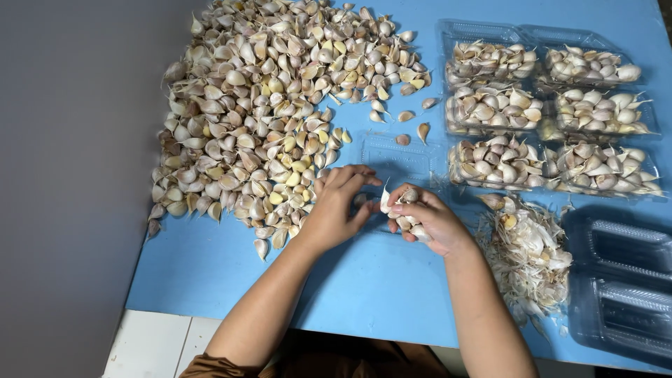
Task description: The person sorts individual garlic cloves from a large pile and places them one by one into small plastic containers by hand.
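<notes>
The table (pixel 210 273) has a smooth, matt blue top. The garlic cloves (pixel 259 119) wear thin, dry, papery skin, pale and a little shiny. The pile of peels (pixel 528 259) looks like crinkly, flaky paper. The boxes (pixel 553 112) are clear, shiny plastic, and the empty ones (pixel 623 280) catch the light. The wall (pixel 70 175) looks grey and dull.

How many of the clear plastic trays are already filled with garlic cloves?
6, in a block of two columns at the table's upper right: left column; right column. None looks hidden.
</notes>
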